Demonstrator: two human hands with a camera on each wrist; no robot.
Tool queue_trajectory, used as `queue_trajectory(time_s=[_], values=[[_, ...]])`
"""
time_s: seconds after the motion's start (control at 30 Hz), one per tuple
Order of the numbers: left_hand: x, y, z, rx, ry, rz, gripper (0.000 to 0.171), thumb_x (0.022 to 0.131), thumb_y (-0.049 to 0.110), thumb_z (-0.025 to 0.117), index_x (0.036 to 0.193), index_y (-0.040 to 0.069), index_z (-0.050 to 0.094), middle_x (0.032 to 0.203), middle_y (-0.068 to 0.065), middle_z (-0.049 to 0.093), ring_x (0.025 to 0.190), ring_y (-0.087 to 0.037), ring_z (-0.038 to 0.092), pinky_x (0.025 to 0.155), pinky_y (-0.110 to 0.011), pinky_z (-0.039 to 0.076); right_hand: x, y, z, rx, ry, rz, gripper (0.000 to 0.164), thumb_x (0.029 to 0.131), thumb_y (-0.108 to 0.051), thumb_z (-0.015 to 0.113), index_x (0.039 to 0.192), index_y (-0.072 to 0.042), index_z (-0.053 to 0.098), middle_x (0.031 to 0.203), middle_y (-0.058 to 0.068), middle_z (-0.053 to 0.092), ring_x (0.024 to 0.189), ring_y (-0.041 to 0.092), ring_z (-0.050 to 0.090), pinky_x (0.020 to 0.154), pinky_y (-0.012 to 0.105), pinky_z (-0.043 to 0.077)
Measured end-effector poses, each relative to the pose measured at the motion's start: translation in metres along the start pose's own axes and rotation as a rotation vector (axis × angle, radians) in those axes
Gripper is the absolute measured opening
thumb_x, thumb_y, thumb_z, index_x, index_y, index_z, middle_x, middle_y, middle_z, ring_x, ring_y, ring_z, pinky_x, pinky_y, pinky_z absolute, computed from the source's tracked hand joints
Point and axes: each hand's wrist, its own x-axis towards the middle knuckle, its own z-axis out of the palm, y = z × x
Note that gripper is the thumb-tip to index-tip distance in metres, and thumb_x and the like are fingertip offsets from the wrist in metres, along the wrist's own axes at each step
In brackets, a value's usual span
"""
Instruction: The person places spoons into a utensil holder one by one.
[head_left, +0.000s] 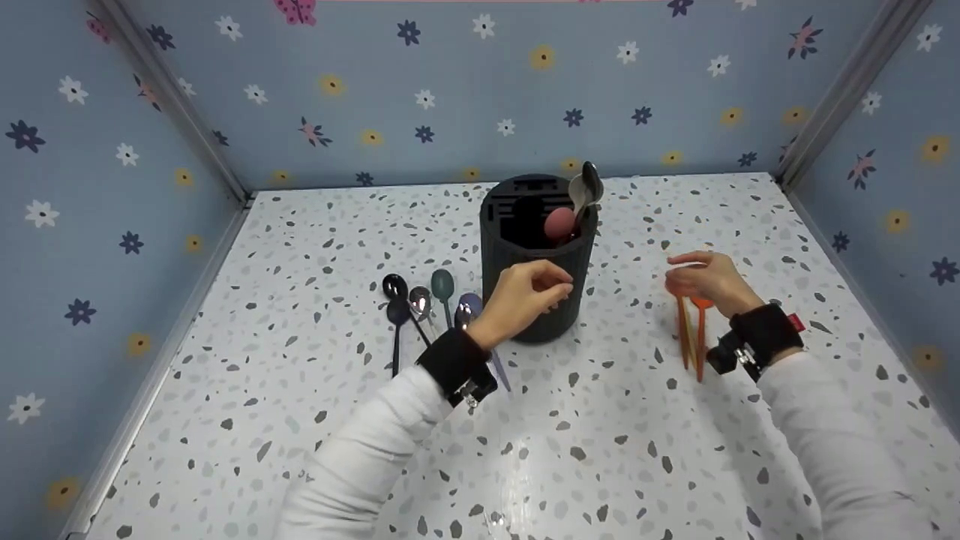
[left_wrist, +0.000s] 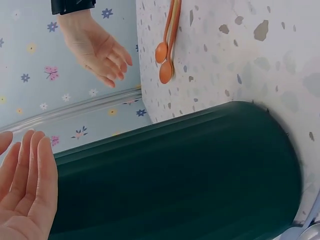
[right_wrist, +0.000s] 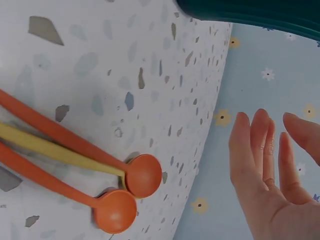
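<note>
In the right wrist view, an orange spoon [right_wrist: 144, 175] hides most of the bowl of the yellow spoon [right_wrist: 60, 150], their handles run off the left edge, and the dark container [right_wrist: 267, 12] is cut by the top. In the head view, the left grip [head_left: 523, 300] covers part of the container's front; the green spoon [head_left: 443, 285] loses its handle end behind the wrist strap [head_left: 450, 364]. Only the head of the pink utensil [head_left: 559, 223] shows. Both sleeves [head_left: 360, 450] leave at the bottom edge.
</note>
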Motion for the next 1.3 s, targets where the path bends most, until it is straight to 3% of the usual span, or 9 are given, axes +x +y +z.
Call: queue_trajectory(time_s=[0.23,0.53,0.73,0.97,1.3], values=[[-0.004,-0.012,0.005,0.002,-0.050,-0.042,0.013,0.085,0.006,0.062,0.093,-0.004,0.066,0.080,-0.015,0.067,0.061,-0.012,0.058,0.054,-0.019,0.053,0.006,0.020,-0.003,-0.136,0.071,0.016,0.044,0.090,-0.010,0.056,0.124,0.012,0.040,0.079,-0.010,0.062,0.074,0.000,0.063,0.074,0.018,0.055],[-0.010,-0.022,0.011,-0.016,-0.079,-0.085,0.013,0.085,0.006,0.061,0.093,-0.003,0.066,0.079,-0.014,0.066,0.060,-0.010,0.057,0.055,-0.019,0.053,0.009,0.040,-0.004,-0.222,0.135,0.026,0.044,0.088,-0.005,0.054,0.124,0.017,0.041,0.091,0.000,0.056,0.071,0.000,0.061,0.080,0.026,0.055],[-0.012,-0.026,0.015,-0.030,-0.092,-0.127,0.015,0.086,0.008,0.061,0.094,-0.003,0.066,0.080,-0.013,0.066,0.059,-0.007,0.055,0.060,-0.029,0.057,0.011,0.050,-0.006,-0.269,0.186,0.025,0.042,0.087,-0.002,0.053,0.122,0.019,0.042,0.091,0.009,0.057,0.067,0.002,0.060,0.074,0.024,0.056],[-0.017,-0.033,0.020,-0.015,-0.104,-0.145,0.015,0.086,0.009,0.061,0.095,-0.002,0.067,0.081,-0.012,0.067,0.064,-0.016,0.060,0.055,-0.016,0.052,0.014,0.058,-0.003,-0.337,0.267,0.028,0.039,0.081,0.003,0.054,0.115,0.020,0.047,0.079,0.008,0.058,0.054,0.003,0.058,0.058,0.020,0.056],[-0.021,-0.041,0.023,-0.012,-0.137,-0.141,0.016,0.086,0.007,0.061,0.096,-0.003,0.066,0.081,-0.014,0.067,0.059,-0.004,0.055,0.053,-0.016,0.051,0.017,0.065,-0.003,-0.470,0.269,0.017,0.038,0.081,0.001,0.057,0.112,0.021,0.051,0.075,0.012,0.063,0.051,0.005,0.058,0.053,0.021,0.055]])
